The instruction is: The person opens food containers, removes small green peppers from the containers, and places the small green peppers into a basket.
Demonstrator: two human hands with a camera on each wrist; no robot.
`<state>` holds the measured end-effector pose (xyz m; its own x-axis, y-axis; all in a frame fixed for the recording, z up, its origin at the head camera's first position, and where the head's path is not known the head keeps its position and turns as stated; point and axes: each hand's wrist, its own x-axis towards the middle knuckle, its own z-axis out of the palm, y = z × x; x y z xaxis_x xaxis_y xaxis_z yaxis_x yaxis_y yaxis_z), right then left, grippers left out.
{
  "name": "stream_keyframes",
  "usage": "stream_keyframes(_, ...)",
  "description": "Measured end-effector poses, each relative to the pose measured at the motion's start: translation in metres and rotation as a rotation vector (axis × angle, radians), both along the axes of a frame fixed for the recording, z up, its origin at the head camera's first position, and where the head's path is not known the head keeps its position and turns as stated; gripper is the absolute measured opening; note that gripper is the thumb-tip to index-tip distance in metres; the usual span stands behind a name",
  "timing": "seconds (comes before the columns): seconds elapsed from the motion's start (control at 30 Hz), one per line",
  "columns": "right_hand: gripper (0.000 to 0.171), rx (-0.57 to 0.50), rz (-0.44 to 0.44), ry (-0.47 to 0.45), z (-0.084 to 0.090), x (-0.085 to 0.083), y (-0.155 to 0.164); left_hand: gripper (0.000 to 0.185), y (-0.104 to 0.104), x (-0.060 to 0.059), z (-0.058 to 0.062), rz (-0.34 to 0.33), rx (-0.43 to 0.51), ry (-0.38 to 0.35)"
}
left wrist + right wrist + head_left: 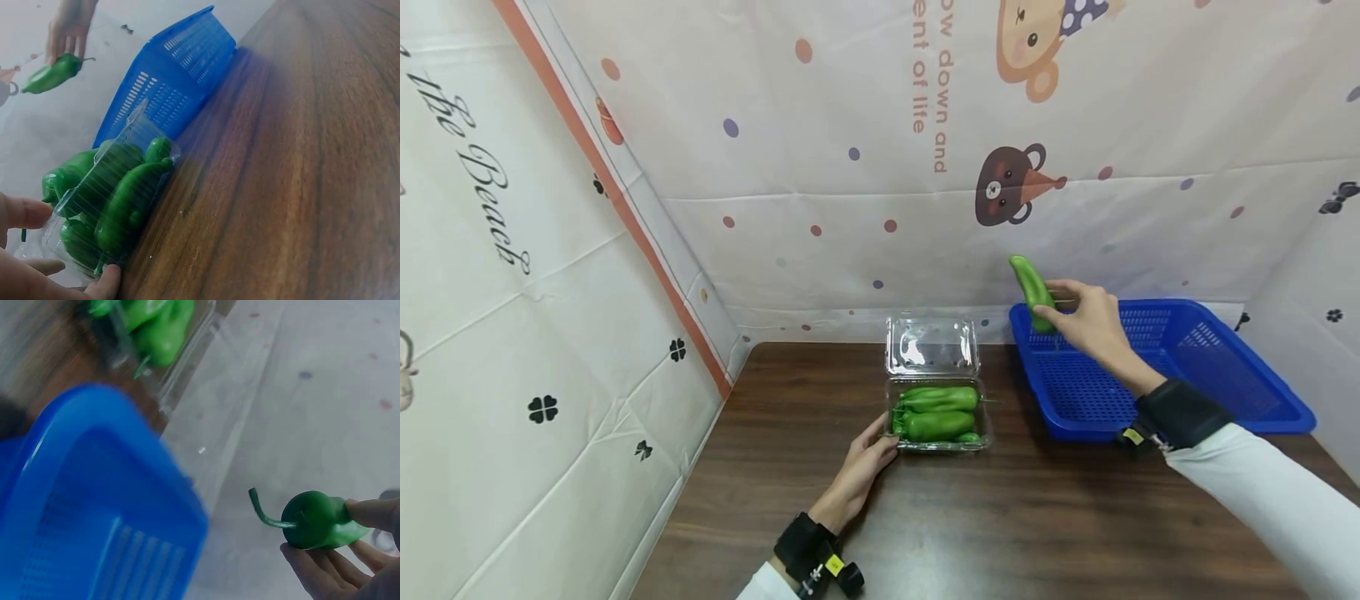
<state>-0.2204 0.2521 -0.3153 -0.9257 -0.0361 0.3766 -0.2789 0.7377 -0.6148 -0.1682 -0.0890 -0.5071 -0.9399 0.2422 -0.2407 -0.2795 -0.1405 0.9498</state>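
My right hand (1086, 321) pinches a green pepper (1032, 292) by its stem end, lifted above the left rim of a blue perforated basket (1225, 367). The right wrist view shows that pepper (315, 520) with its curled stem, fingers (375, 512) around it. A clear plastic clamshell box (937, 412) with its lid open stands on the wooden table and holds several green peppers (938, 410). My left hand (867, 462) touches the box's left front corner; its fingers (28, 212) press the box's (106, 200) side.
The brown wooden table (1000, 517) runs from the box to the front edge. Patterned white sheets (850, 167) wall in the back and both sides. The blue basket (172, 75) sits at the table's back right, close to the box.
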Motion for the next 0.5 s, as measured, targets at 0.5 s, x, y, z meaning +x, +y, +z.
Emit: stream_keyframes(0.5, 0.056, 0.150, 0.006, -0.384, -0.030, -0.024, 0.053, 0.067, -0.002, 0.000, 0.000, 0.014, 0.001, -0.002)
